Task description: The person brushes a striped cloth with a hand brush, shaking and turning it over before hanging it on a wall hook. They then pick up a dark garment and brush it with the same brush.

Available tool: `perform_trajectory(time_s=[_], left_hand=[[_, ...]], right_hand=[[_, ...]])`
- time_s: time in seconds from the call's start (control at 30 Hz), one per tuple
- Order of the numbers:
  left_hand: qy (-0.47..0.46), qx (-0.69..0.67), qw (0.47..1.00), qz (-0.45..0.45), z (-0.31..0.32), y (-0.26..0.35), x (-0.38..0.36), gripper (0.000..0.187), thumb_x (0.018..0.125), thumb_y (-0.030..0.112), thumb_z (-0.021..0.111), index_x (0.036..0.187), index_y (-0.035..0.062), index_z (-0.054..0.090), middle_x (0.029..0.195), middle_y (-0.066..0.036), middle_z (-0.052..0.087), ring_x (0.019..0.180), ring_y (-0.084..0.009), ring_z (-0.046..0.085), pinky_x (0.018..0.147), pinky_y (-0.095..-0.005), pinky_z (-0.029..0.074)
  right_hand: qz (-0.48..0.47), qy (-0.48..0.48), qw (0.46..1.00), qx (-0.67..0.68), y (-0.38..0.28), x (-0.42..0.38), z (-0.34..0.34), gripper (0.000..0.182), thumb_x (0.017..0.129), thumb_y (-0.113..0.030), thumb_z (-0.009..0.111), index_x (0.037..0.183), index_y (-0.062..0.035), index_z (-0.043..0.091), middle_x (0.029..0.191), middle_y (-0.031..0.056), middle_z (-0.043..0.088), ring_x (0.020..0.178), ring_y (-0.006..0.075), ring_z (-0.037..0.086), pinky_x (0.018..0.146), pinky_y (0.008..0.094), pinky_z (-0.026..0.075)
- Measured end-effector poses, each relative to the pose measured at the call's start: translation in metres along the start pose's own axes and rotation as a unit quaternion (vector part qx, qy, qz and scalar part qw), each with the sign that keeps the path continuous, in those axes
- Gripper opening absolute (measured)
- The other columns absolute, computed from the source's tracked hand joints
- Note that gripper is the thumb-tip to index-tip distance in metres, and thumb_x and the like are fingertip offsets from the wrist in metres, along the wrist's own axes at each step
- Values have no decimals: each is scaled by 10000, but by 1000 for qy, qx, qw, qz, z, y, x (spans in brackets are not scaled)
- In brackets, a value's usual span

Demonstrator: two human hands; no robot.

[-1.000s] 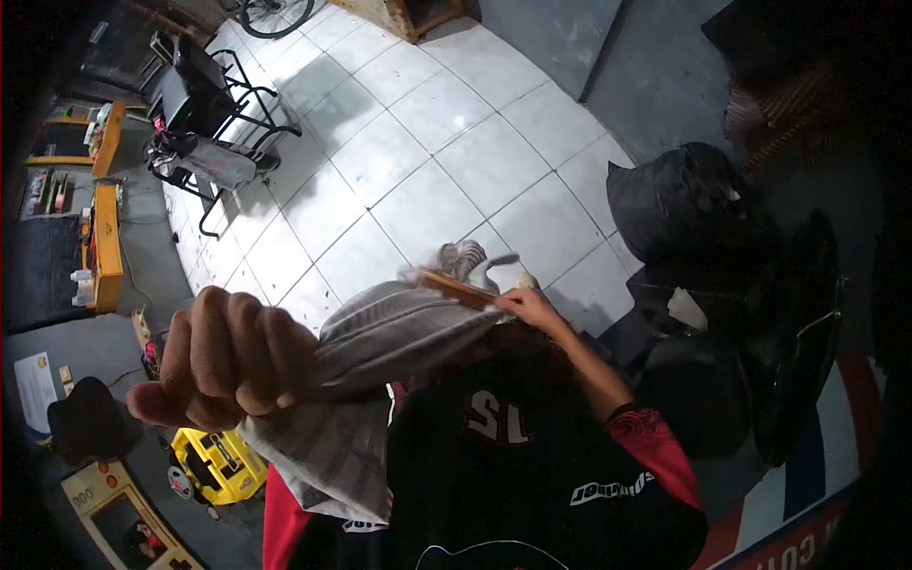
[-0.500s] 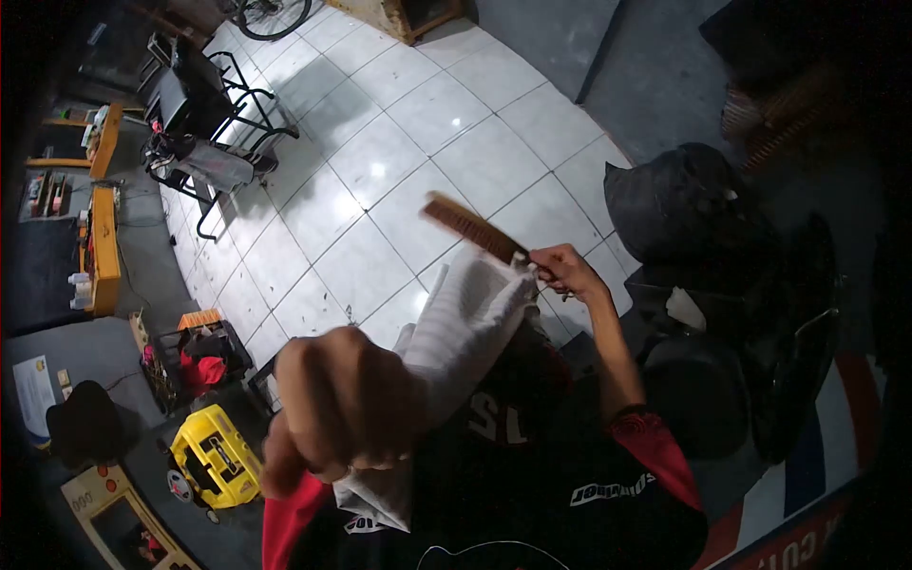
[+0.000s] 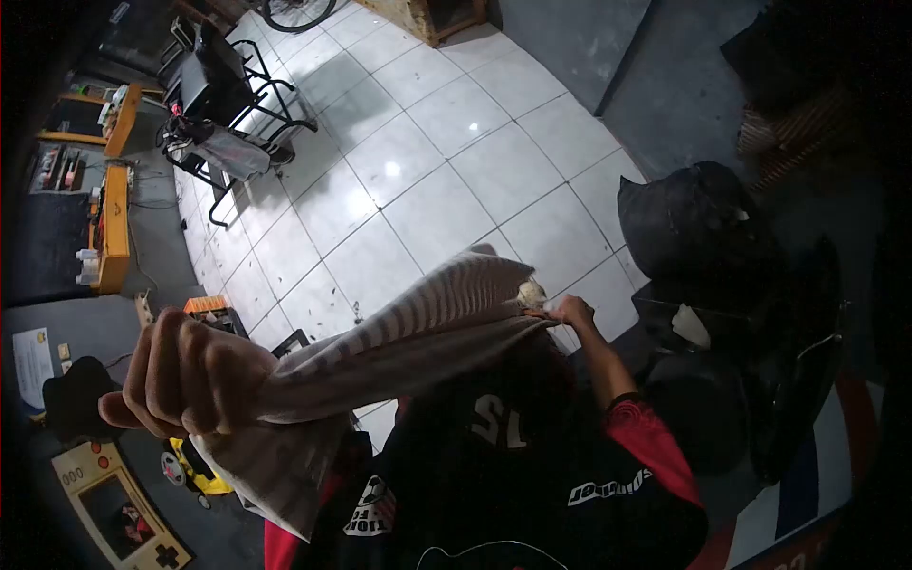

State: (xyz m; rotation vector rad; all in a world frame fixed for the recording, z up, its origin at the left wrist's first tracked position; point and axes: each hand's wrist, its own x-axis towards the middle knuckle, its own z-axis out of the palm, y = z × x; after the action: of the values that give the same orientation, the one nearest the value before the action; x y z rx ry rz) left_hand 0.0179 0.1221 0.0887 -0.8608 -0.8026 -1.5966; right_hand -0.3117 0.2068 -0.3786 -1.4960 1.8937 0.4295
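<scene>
A grey-and-white striped cloth [image 3: 408, 332] is stretched across the view between my two hands. My left hand [image 3: 190, 375] is closed around its left end, and a loose corner hangs below the fist. Out at the cloth's right end, my right hand [image 3: 575, 312] is closed on a brush [image 3: 532, 294], of which only pale bristles and a bit of brown show. The cloth reaches these fingers too; whether they also pinch it is hard to see.
Tiled floor [image 3: 418, 209] lies ahead. A black metal-framed chair [image 3: 214, 85] stands upper left, near yellow shelves [image 3: 114, 228]. Black seats [image 3: 689, 399] are at right. A yellow toy car [image 3: 204, 470] and a game-console-shaped panel [image 3: 119, 508] are lower left.
My left hand has moved left, drawing the cloth out long. The brush, broadside and plainly visible before, has turned and is now mostly hidden. My right hand has shifted slightly down.
</scene>
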Motion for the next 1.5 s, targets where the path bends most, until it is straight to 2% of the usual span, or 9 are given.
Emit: perform_trajectory(time_s=[0.23,0.37,0.43,0.57,0.9,1.03,1.27,1.4,1.5], left_hand=[[66,296,948,-98,-8,1,-6,548,930,370,286,460,146,457,381,34,364,324,-29,326,360,-216,299],[308,405,861,12,-22,-41,-32,548,902,522,225,606,106,425,429,-32,350,332,-121,342,373,-268,341],[321,373,870,35,-35,-67,-29,544,905,508,247,586,92,392,414,-44,333,322,-127,285,353,-276,309],[362,393,844,29,-37,-78,-15,567,910,508,234,512,124,357,402,2,289,316,-120,230,328,-264,207],[175,491,850,71,-25,6,5,456,910,478,303,674,124,469,600,21,421,454,-78,317,467,-270,320],[372,807,448,96,-22,-26,9,273,916,297,435,815,56,512,653,-29,519,598,-77,503,575,-211,408],[368,740,563,-8,-44,-70,0,182,917,229,452,896,48,450,682,-16,501,595,-53,452,551,-183,372],[346,715,608,25,-47,-80,10,188,881,156,521,988,53,405,778,-26,508,680,-63,470,622,-177,378],[302,728,614,36,-35,-70,15,575,688,32,687,1133,92,328,1001,-74,477,907,-153,485,798,-265,394]], right_hand=[[-35,222,954,201,9,0,-32,388,848,-381,481,835,-6,582,742,146,606,688,274,602,584,372,466],[-104,14,667,737,-83,-87,-121,384,879,-382,454,784,-13,500,569,22,456,475,112,428,458,278,381],[-258,45,817,513,-105,-103,-114,289,864,-299,481,975,-35,523,700,17,547,587,129,496,526,282,399],[-489,-10,689,534,-136,-79,-70,295,851,-226,503,1042,-7,550,746,67,585,704,135,529,631,280,425],[48,-57,997,16,4,-5,46,430,810,-395,457,954,-23,617,954,178,612,924,345,572,758,417,456],[38,28,980,193,0,-18,20,454,862,-401,397,882,-12,628,867,188,616,779,333,597,690,416,465],[-335,-131,570,738,-126,-131,-137,321,929,-353,358,905,-51,465,603,13,426,468,99,431,416,230,376],[-508,189,745,387,-151,-99,-86,298,916,-276,374,796,-8,428,568,56,438,492,153,412,453,296,369],[-307,41,877,367,-129,-45,-41,240,875,-212,432,973,-8,512,717,131,565,612,230,525,580,352,433]])
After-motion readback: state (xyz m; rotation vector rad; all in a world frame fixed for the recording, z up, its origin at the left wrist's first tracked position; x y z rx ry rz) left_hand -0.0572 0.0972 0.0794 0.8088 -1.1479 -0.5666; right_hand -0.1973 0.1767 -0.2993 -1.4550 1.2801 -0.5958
